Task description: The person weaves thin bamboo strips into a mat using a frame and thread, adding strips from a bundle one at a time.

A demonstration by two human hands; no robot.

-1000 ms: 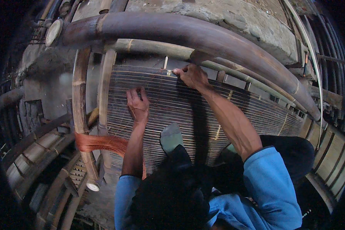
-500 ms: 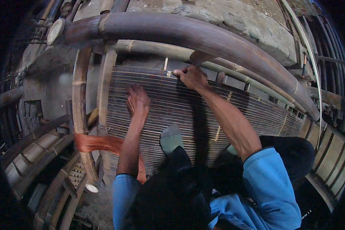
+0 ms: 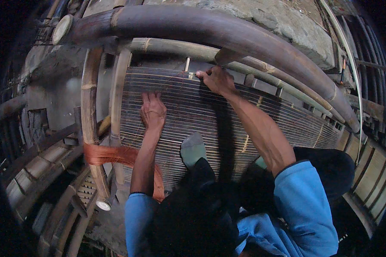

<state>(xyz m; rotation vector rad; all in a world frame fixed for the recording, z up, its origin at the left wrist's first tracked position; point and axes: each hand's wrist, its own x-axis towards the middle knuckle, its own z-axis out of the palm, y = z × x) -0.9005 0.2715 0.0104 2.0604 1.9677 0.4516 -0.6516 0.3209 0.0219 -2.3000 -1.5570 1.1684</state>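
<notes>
My left hand (image 3: 152,111) is over the platform of thin, dark slats (image 3: 180,107), its fingers bent downward and close together. Whatever its fingertips hold is hidden. Toward the platform's far edge, my right hand (image 3: 216,80) is closed, its thumb pressed beside a pale binding (image 3: 191,75) on the outermost slats. What it pinches is too small to make out. A faint, thin strand seems to run between the two hands. Left of my left forearm, a hank of orange-red fibre (image 3: 111,154) loops around an upright bamboo post (image 3: 89,90) and trails down beside the arm.
A thick, dark bamboo pole (image 3: 201,26) crosses beyond my hands, with a lighter bamboo rail (image 3: 176,48) below it. My socked foot (image 3: 193,150) rests on the slats. More bamboo framing (image 3: 38,167) stands left; a slatted panel (image 3: 371,171) is at right.
My left hand's fingers have stretched forward and come into clearer view. The right hand stays at the pale binding, its wrist slightly turned. The whole view has shifted a little.
</notes>
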